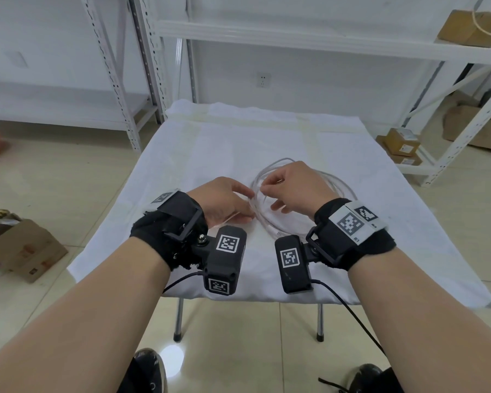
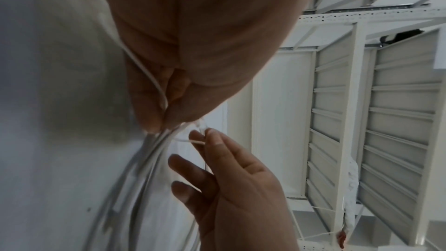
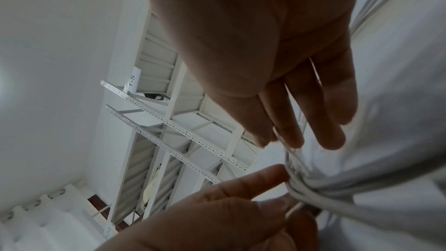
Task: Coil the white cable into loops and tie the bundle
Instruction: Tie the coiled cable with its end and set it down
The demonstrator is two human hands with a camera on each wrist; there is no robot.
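- The thin white cable (image 1: 301, 194), already wound into round loops, lies on the white cloth over the small folding table (image 1: 210, 143), near the middle of the cloth.
- The left hand (image 1: 224, 201) squeezes the loops together on the side of the coil nearest it, and a thin white tie strand (image 2: 147, 72) runs through its fingers.
- The right hand (image 1: 292, 185) pinches the other short end of the tie (image 2: 193, 141) just beside the bunch; its other fingers are spread.
- I think the tying has started. Keep the left pinch tight so the loops don't spring apart.
- Pull both ends evenly, snug to the bunch.
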